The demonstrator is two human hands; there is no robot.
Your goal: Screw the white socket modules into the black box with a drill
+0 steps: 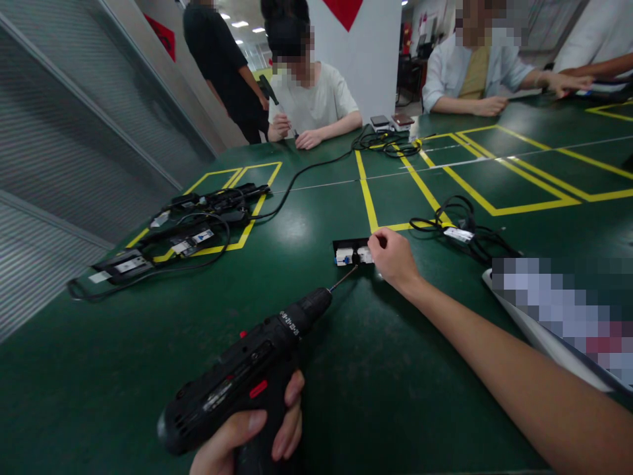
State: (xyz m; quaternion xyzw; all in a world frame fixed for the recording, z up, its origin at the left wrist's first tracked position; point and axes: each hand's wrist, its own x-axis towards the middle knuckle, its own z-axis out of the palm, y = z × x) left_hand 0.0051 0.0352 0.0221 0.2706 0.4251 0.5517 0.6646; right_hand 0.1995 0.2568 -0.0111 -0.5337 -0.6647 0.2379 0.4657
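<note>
My left hand [250, 441] is wrapped round the grip of a black cordless screwdriver [247, 376] with red buttons. Its thin bit [343, 278] points up and right at a small black part with white connector blocks [352, 252] lying on the green table [148, 369]. My right hand [393, 257] rests closed against the right end of that part, fingers curled on it, the forearm stretching in from the lower right.
Several black power adapters with cables [188, 227] lie in a yellow-taped box at left. Another cabled adapter [459, 231] sits right of the part. A blurred flat item [558, 316] lies at right. People sit across the table; one holds a tool [270, 89].
</note>
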